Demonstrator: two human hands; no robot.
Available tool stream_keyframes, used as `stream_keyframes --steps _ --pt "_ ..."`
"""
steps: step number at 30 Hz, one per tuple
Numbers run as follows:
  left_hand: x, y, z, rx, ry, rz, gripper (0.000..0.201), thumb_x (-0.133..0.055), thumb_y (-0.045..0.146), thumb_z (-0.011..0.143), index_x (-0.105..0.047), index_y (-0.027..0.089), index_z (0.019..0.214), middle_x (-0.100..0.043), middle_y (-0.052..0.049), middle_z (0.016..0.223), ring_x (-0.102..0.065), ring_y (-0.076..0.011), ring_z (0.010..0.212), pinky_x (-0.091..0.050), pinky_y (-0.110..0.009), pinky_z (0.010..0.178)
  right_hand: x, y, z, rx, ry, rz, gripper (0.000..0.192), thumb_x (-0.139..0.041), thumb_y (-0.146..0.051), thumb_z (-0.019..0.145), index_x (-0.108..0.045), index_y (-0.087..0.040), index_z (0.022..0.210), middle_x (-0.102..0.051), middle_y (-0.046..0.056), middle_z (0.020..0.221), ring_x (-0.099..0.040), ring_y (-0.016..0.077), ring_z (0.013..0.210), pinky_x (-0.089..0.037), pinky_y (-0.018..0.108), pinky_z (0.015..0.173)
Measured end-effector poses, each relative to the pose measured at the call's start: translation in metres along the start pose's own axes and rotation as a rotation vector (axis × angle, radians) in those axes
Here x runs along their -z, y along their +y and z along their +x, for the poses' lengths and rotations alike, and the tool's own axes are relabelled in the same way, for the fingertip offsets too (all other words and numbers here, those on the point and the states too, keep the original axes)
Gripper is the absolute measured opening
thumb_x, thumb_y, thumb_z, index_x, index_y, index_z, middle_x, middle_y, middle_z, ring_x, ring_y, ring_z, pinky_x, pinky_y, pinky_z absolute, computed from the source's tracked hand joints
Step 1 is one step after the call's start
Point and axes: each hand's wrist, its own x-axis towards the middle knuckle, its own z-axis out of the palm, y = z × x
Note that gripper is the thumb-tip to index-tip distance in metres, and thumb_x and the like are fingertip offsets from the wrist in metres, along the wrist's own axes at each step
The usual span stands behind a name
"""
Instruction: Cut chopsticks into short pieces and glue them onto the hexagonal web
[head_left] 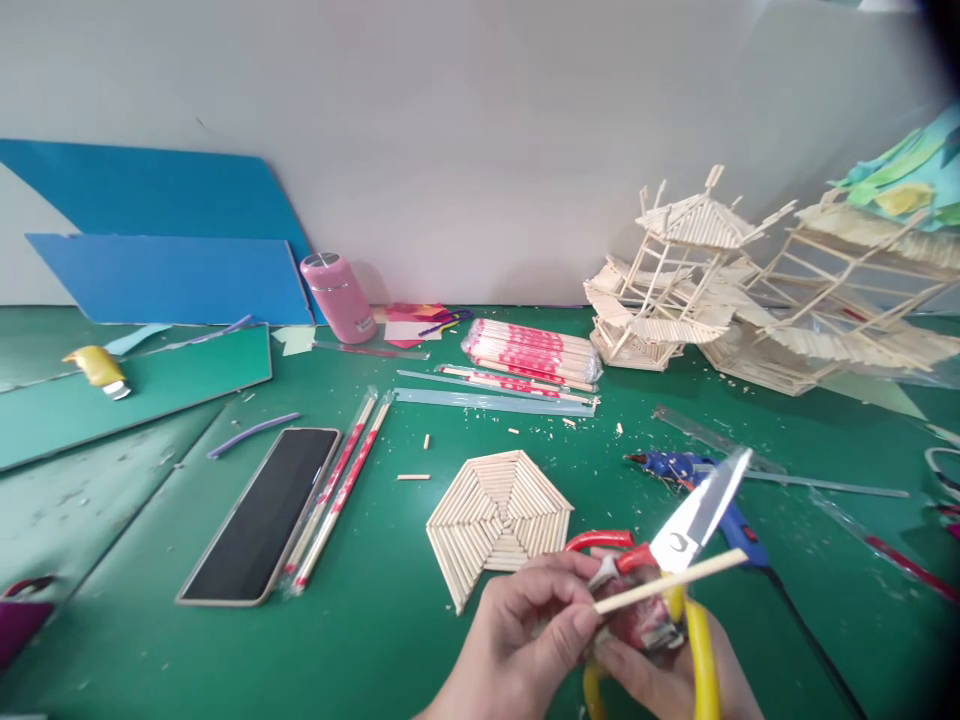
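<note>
My left hand (517,630) is closed, pinching one end of a pale wooden chopstick (675,582) between thumb and fingers. The chopstick slants up to the right, in front of the scissors. My right hand (652,685) is wrapped around the scissors (705,510), which have red and yellow handles and blades pointing up to the right. A crumpled clear and red wrapper (649,620) shows between my hands, partly hidden. Just beyond my left hand lies a flat, many-sided panel of wooden sticks (502,505), with a gap at its near left edge.
A blue glue gun (675,465) with its cord lies at the right. Behind it stand stick-built pavilion models (682,290). Packed chopsticks (532,352) and a pink bottle (339,298) are farther back. A phone (262,515) and a yellow cutter (97,370) lie left.
</note>
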Motion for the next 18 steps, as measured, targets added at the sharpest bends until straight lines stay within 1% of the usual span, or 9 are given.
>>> stream_keyframes --steps 2,4,7,10,13,16,18 --pt "-0.001 -0.001 0.002 0.007 0.009 -0.024 0.017 -0.068 0.034 0.072 -0.069 0.017 0.070 -0.061 -0.009 0.100 -0.057 -0.0207 0.092 -0.045 -0.031 0.079 0.001 0.007 -0.003 -0.015 0.057 -0.047 0.034 -0.071 -0.038 0.061 -0.060 -0.023 0.090 -0.069 0.004 0.083 -0.066 0.0230 0.075 -0.055 0.030 0.064" --pt "-0.001 -0.004 0.004 0.029 0.037 -0.036 0.021 -0.069 0.036 0.070 -0.069 0.016 0.068 -0.062 -0.010 0.096 -0.059 -0.0191 0.084 -0.047 -0.028 0.072 0.001 0.014 -0.006 -0.013 0.108 -0.062 0.039 -0.069 -0.038 0.064 -0.057 -0.023 0.097 -0.068 0.006 0.090 -0.066 0.0247 0.082 -0.055 0.032 0.069" --pt "-0.001 -0.010 0.006 0.061 0.072 -0.062 0.024 -0.072 0.038 0.066 -0.068 0.014 0.065 -0.064 -0.009 0.090 -0.059 -0.0164 0.074 -0.047 -0.027 0.066 0.000 0.018 -0.007 -0.005 0.132 -0.091 0.041 -0.064 -0.040 0.069 -0.054 -0.022 0.105 -0.067 0.007 0.096 -0.065 0.0250 0.089 -0.054 0.031 0.072" --pt "0.001 -0.018 0.007 0.062 0.070 -0.164 0.021 -0.074 0.035 0.065 -0.068 0.015 0.066 -0.066 -0.007 0.083 -0.060 -0.0159 0.073 -0.046 -0.028 0.071 -0.002 0.012 -0.005 0.020 0.118 -0.082 0.044 -0.062 -0.044 0.070 -0.052 -0.024 0.108 -0.066 0.007 0.099 -0.064 0.0240 0.089 -0.054 0.030 0.072" --pt "0.002 -0.023 0.006 0.042 0.040 -0.247 0.016 -0.073 0.031 0.068 -0.069 0.016 0.069 -0.067 -0.006 0.078 -0.061 -0.0162 0.077 -0.044 -0.028 0.076 -0.005 0.003 -0.001 0.044 0.102 -0.039 0.046 -0.063 -0.045 0.069 -0.051 -0.024 0.108 -0.066 0.007 0.100 -0.064 0.0239 0.089 -0.054 0.030 0.074" --pt "0.002 -0.021 0.006 0.013 0.024 -0.245 0.017 -0.071 0.032 0.070 -0.069 0.015 0.070 -0.068 -0.007 0.077 -0.061 -0.0166 0.076 -0.044 -0.030 0.077 -0.005 -0.004 0.003 0.016 0.127 -0.010 0.048 -0.063 -0.046 0.069 -0.051 -0.022 0.109 -0.066 0.009 0.101 -0.065 0.0247 0.088 -0.055 0.031 0.071" --pt "0.002 -0.018 0.007 -0.003 0.038 -0.220 0.020 -0.071 0.034 0.069 -0.069 0.015 0.070 -0.069 -0.008 0.080 -0.062 -0.0181 0.078 -0.044 -0.031 0.077 -0.001 -0.007 0.005 -0.006 0.169 0.017 0.048 -0.063 -0.047 0.070 -0.049 -0.021 0.109 -0.067 0.009 0.097 -0.066 0.0244 0.082 -0.056 0.031 0.069"
